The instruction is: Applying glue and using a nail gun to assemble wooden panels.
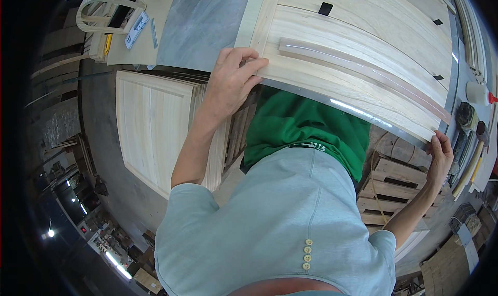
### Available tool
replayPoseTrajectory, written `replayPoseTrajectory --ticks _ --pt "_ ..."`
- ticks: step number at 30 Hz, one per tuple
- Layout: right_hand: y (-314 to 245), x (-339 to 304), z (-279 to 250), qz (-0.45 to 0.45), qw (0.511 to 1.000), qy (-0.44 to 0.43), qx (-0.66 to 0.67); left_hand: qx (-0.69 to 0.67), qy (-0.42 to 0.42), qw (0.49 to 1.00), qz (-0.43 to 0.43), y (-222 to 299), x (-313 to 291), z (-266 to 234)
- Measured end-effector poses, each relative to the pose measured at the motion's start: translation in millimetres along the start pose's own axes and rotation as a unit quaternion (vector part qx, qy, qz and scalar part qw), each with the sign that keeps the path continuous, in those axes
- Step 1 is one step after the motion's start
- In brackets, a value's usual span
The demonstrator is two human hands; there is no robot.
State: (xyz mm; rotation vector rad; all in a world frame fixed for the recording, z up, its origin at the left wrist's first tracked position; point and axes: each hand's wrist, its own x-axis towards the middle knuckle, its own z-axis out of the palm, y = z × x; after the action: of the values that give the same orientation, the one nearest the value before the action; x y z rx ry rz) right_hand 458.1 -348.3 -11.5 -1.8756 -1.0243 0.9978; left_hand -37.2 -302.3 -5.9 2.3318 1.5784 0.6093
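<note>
A pale wooden panel (332, 81) made of several boards lies on the workbench in front of me, close to the bench's metal near edge (358, 112). My left hand (231, 83) grips the panel's near left corner between thumb and bent fingers. At the near right corner, my right hand (441, 152) pinches the panel's edge, with some fingertips hidden below. Across the boards lies a long, narrow brownish strip (363, 74) with a shiny line along it. Small black pieces (325, 9) sit on the panel farther away.
Framed wooden panels (155, 125) stand stacked on the floor to my left. A wooden pallet (389, 187) is low on the right. On the bench, a looped wooden frame (109, 16) lies far left; a white bottle with a red tip (478, 94) lies right, near assorted tools.
</note>
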Motion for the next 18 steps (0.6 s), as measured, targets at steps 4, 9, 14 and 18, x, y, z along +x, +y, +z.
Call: replayPoseTrajectory --ticks 4,9,14,18 --pt "-3 -5 0 -0.003 1.0 0.009 -0.014 -0.008 -0.003 1.0 0.012 2 3 -1" --pt "-8 -9 7 -0.012 0.998 0.015 -0.065 0.03 -0.023 0.999 -0.009 12 8 -1" --pt "-2 -8 17 -0.015 0.997 0.044 -0.069 -0.064 -0.011 0.994 0.088 83 37 44" --pt "-6 -6 19 -0.028 0.992 0.071 -0.096 -0.177 -0.035 0.956 0.232 156 69 93"
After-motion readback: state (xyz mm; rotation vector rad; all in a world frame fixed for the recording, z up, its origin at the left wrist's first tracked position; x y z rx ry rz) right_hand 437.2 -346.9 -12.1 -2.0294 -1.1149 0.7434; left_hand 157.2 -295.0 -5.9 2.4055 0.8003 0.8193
